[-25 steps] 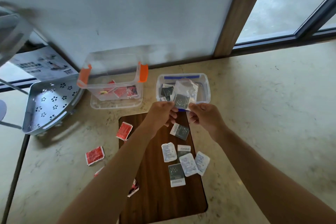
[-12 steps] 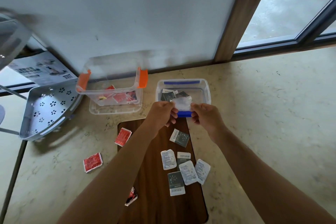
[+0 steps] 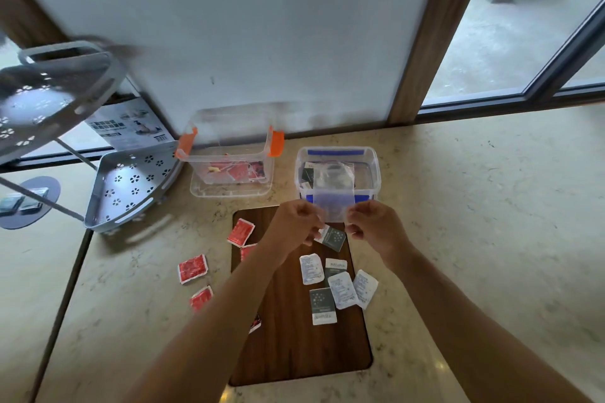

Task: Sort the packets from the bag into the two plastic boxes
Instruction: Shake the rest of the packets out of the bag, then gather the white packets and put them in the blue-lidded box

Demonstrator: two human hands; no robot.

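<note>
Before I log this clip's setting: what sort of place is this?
Probably a home, at a counter by a window: a marble-look countertop, a large window and a grey tiered storage rack.

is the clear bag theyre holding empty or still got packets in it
Looks empty. The clear bag, stretched between the left hand and right hand, shows only the blue-clipped box through it, no packet shapes inside.

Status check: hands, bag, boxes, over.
Both hands, left and right, pinch the clear bag stretched over the blue-latched box. Orange-latched box holds red packets. More packets loose on the board.
</note>
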